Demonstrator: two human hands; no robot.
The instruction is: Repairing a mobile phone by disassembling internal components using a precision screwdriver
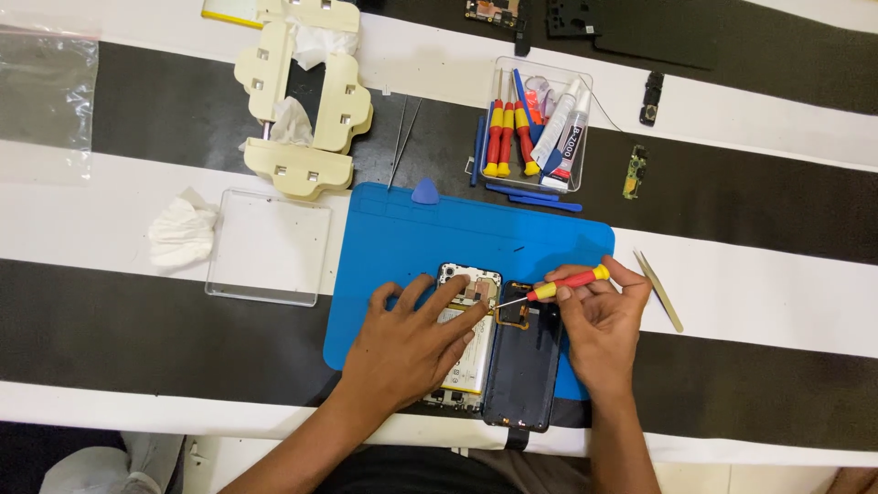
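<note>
The left hand [407,343] lies flat, fingers spread, on the opened phone [466,338] at the blue mat's [384,238] six o'clock. The right hand [599,325] pinches a screwdriver [562,285], tip at the phone's three o'clock edge. A slip could likely tear the thin cable [512,316] joining the back cover [523,361].

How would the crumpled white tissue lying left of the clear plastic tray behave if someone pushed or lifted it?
The crumpled white tissue looks soft and floppy, so it would probably deform rather than keep its shape. It seems very light for its bulk and would likely slide or drift at a nudge. Resting beside the clear plastic tray on the striped tabletop, it should not roll far.
</note>
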